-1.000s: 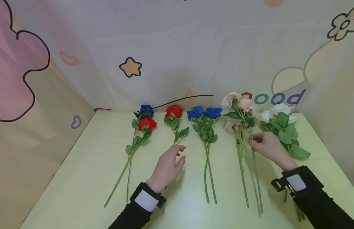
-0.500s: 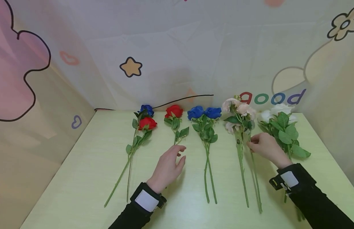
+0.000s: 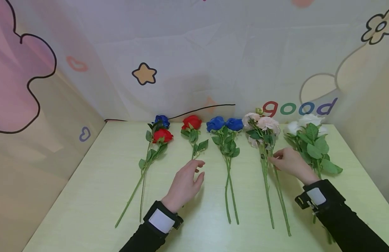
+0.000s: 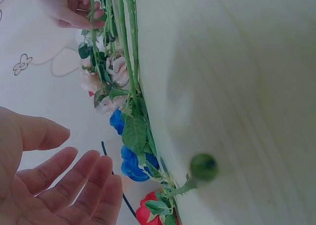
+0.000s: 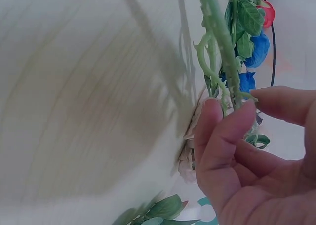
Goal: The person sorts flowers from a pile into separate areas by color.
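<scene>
My right hand (image 3: 292,163) pinches the green stem (image 5: 222,42) of a pale pink artificial flower (image 3: 268,125) between thumb and fingers, just below its leaves. That flower lies against another pale pink one (image 3: 250,119); their stems run side by side toward the table's front. Over the stem of a single red rose (image 3: 192,122) hovers my left hand (image 3: 183,185), fingers relaxed and holding nothing. In the left wrist view its palm and loosely bent fingers (image 4: 64,180) show, apart from the stems.
Two blue roses (image 3: 225,124) with crossed stems lie in the middle. At the left, a red rose (image 3: 162,135) overlaps a blue one (image 3: 161,120). White roses (image 3: 309,120) with broad leaves lie at the right, partly behind my right arm. A printed cloth (image 3: 194,52) hangs behind the table (image 3: 87,196).
My right hand has shifted slightly left, bringing the pink flower lower and closer against its neighbour; the printed word behind is now uncovered. My left hand stays where it was.
</scene>
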The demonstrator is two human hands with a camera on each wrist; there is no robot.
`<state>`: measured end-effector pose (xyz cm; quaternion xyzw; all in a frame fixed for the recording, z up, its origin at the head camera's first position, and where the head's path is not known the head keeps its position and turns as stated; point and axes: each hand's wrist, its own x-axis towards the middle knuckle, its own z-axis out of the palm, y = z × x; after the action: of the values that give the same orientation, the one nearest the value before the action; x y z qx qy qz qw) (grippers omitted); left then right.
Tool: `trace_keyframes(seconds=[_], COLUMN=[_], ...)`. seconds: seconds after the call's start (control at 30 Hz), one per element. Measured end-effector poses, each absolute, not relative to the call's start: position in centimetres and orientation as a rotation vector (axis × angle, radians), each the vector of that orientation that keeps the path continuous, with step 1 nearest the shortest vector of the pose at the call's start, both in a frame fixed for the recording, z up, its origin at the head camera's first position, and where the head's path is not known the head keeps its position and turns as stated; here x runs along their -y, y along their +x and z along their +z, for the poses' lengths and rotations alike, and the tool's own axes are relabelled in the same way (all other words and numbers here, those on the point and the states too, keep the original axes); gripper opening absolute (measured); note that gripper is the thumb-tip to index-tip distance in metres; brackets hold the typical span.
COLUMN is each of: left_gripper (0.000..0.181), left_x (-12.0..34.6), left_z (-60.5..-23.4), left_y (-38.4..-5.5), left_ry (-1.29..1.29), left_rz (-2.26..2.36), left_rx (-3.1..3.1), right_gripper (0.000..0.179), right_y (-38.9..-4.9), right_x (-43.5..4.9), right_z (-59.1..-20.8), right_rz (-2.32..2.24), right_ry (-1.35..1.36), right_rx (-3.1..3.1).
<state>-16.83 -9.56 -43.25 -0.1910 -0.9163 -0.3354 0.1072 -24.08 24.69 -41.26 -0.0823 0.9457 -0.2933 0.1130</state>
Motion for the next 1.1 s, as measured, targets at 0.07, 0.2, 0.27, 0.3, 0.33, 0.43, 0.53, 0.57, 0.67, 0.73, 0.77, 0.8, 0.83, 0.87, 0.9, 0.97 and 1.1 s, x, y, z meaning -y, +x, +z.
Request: trace_keyframes(seconds=[0.07,0.2,0.27,0.3,0.33,0.43,0.53,0.57,0.67,0.73,0.77,0.8,0.83,0.87,0.9,0.97,1.1], left_gripper=[0.027,0.028,0.028,0.028,0.028,0.027,0.027,0.027,0.028,0.028,0.028,0.028,0.028,0.028,0.028,0.028,0.028], left_x=[9.6,9.6,9.6,9.6,9.6,9.6,9.7,9.7,9.8,9.8,9.9,9.9,10.0,10.0,10.0,10.1,10.3], left_z=[-43.3,-43.2,-43.2,-43.2,-43.2,-43.2,-43.2,-43.2,-43.2,-43.3,-43.3,-43.3,-43.3,-43.3,-43.3,-43.3,-43.2], left_y=[-16.8,-16.8,-16.8,-16.7,-16.7,-16.7,-16.6,-16.6,-16.5,-16.5,-16.6,-16.6,-16.6,-16.6,-16.6,-16.6,-16.6], left_ry=[-0.560,-0.555,-0.556,-0.557,-0.558,-0.558,-0.558,-0.558,-0.559,-0.560,-0.559,-0.559,-0.558,-0.556,-0.554,-0.548,-0.535], left_rz=[-0.987,-0.985,-0.985,-0.986,-0.986,-0.985,-0.984,-0.982,-0.981,-0.975,-0.970,-0.966,-0.963,-0.958,-0.954,-0.950,-0.941], left_rx=[2.700,2.703,2.703,2.702,2.701,2.700,2.699,2.698,2.695,2.691,2.692,2.692,2.693,2.695,2.696,2.699,2.699], right_gripper=[0.045,0.047,0.046,0.045,0.045,0.045,0.045,0.045,0.043,0.040,0.038,0.036,0.034,0.032,0.030,0.025,0.016], right_y=[-24.0,-23.8,-23.7,-23.6,-23.6,-23.3,-23.1,-23.1,-23.0,-23.0,-23.0,-22.9,-22.9,-22.8,-22.8,-22.6,-22.3], right_x=[-24.7,-24.8,-24.7,-24.7,-24.7,-24.8,-24.7,-24.6,-24.5,-24.4,-24.3,-24.1,-24.0,-23.8,-23.6,-23.2,-22.4], right_z=[-41.3,-41.2,-41.1,-41.0,-40.9,-40.7,-40.6,-40.6,-40.8,-40.9,-41.0,-41.0,-41.0,-41.0,-41.0,-40.9,-40.7], right_rz=[-0.867,-0.880,-0.889,-0.892,-0.897,-0.916,-0.935,-0.941,-0.971,-1.000,-1.014,-1.031,-1.048,-1.065,-1.083,-1.120,-1.191], right_ry=[-0.216,-0.204,-0.215,-0.222,-0.229,-0.223,-0.208,-0.205,-0.203,-0.213,-0.212,-0.211,-0.211,-0.212,-0.212,-0.216,-0.264], right_rx=[-2.768,-2.769,-2.788,-2.806,-2.827,-2.897,-2.981,-3.013,-3.103,-3.157,-3.179,-3.200,-3.218,-3.234,-3.248,-3.269,-3.302])
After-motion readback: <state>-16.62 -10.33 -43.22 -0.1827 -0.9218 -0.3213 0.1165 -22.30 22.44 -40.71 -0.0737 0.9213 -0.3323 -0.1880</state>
